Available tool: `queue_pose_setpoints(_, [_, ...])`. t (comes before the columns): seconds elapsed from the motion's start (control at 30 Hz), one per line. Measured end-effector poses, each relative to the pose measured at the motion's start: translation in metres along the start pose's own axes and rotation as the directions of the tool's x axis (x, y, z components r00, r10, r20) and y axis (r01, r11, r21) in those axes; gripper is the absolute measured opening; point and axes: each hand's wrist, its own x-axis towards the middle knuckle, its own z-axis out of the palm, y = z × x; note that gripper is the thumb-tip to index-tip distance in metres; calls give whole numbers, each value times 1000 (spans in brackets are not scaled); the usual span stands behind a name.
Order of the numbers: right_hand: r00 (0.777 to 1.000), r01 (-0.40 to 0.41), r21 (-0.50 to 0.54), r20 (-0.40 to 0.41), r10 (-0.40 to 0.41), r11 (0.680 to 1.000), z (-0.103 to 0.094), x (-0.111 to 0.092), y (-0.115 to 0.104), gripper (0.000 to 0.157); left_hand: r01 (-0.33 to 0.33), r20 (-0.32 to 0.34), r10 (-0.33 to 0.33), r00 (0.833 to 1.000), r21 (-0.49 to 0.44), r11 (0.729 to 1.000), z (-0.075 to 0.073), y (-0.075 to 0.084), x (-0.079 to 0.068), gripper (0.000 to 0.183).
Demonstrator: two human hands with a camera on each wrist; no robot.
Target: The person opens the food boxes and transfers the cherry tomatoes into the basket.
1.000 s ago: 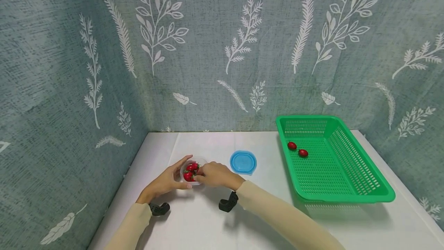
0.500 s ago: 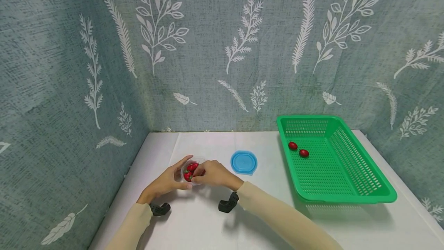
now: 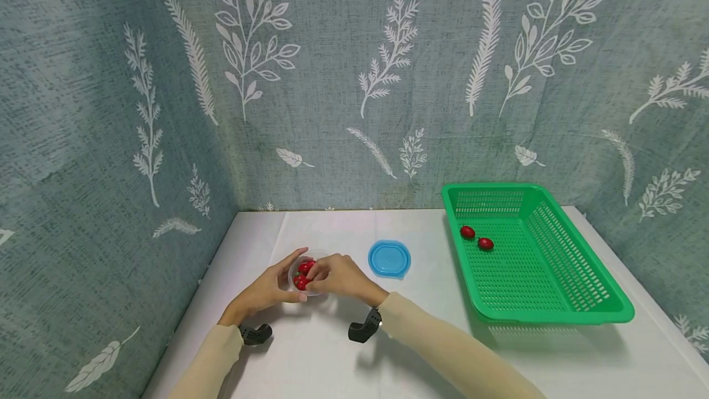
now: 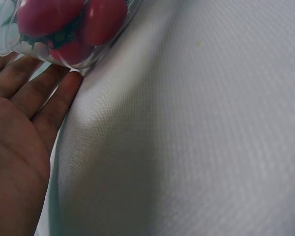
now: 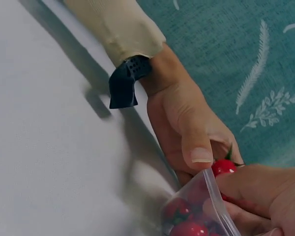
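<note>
My left hand (image 3: 266,293) holds a small clear plastic container (image 5: 214,191), its thumb on the near side and its fingers on the far side. Inside are several red cherry tomatoes (image 4: 105,19) with green tops. The left wrist view has the fingers (image 4: 59,101) along the container's wall. My right hand (image 3: 341,277) reaches over the container's right rim with its fingertips inside. In the right wrist view, its thumb and fingers pinch a cherry tomato (image 5: 223,166) with a green stem, partly hidden by the hand.
A blue lid (image 3: 389,258) lies on the white table (image 3: 327,356) right of the container. Farther right stands a green perforated basket (image 3: 554,317) with two red tomatoes (image 3: 485,244). Patterned cloth (image 3: 332,79) hangs behind and at both sides.
My right hand's fingers have shifted slightly left and closed on a tomato in the container. My left hand stays in place.
</note>
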Motion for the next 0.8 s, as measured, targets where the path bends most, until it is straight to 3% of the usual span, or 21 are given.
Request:
queue_pose_setpoints(0.17, [1000, -15, 2, -12, 15, 1000, 0, 0, 1, 3, 10, -9, -9, 1000, 31, 999, 1, 1, 0, 105])
queue_pose_setpoints(0.43, [997, 41, 29, 57, -43, 999, -1, 0, -5, 18, 14, 10, -14, 1000, -1, 1000, -1, 2, -1, 104])
queue_pose_setpoints(0.8, [999, -25, 44, 45, 23, 999, 1, -2, -2, 13, 34, -10, -34, 999, 8, 999, 1, 2, -1, 106])
